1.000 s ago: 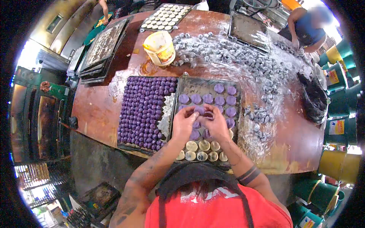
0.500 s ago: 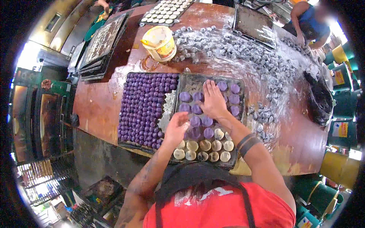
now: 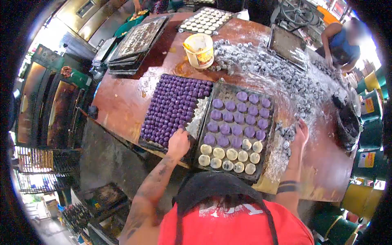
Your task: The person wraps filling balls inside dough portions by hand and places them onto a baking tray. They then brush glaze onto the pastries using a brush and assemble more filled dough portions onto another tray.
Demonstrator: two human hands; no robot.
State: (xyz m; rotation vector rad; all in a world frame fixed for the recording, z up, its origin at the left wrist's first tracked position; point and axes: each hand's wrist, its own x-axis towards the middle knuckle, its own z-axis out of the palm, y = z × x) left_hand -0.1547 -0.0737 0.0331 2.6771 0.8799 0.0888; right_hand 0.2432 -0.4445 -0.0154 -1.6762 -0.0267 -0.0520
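Now drawn apart, the two hands have left the disc tray (image 3: 226, 92), suggesting a turn from the purple discs (image 3: 239, 119), which lie there beside pale discs (image 3: 231, 154), to loose pieces. The left hand (image 3: 179, 143) curls at the near end of the purple balls (image 3: 177, 102); the right hand (image 3: 301, 134) is beside floured lumps (image 3: 288, 132) on the table (image 3: 118, 106). Whether either hand's fingers grasp anything cannot be told.

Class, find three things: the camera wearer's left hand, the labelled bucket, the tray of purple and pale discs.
Left hand (image 3: 179, 143), head view: its back.
Labelled bucket (image 3: 202, 60), head view: outer wall.
Tray of purple and pale discs (image 3: 225, 90), head view: bare far-left area.
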